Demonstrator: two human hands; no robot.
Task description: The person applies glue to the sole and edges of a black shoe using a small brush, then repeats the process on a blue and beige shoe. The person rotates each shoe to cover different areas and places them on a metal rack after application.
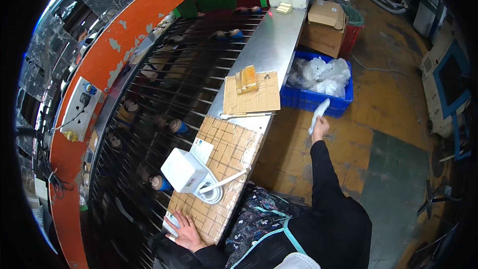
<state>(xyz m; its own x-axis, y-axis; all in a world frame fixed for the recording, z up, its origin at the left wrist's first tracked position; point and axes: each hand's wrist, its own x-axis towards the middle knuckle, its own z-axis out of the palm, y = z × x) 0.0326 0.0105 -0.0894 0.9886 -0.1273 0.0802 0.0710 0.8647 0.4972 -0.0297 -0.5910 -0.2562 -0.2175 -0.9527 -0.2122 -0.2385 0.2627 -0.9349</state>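
Note:
My right hand (320,129) is stretched out over the floor, closed on a strip of thin whitish plastic (319,111). Just beyond it stands a blue crate (317,100) heaped with crumpled clear plastic bags (323,75). My left hand (186,231) lies with fingers spread on the near end of a tape-lined cardboard sheet (226,142), partly over a small printed paper. On that sheet sits a white box-shaped appliance (182,170), with a coiled white cord or hose (213,194) beside it. A printed leaflet (202,149) lies behind the appliance.
Farther along the metal ledge (259,50), a cardboard piece (251,98) carries a yellow translucent block (247,80). To the left runs a bed of dark rollers (144,99) behind an orange frame (94,69). An open carton (323,27) and a red bin (351,37) stand past the crate.

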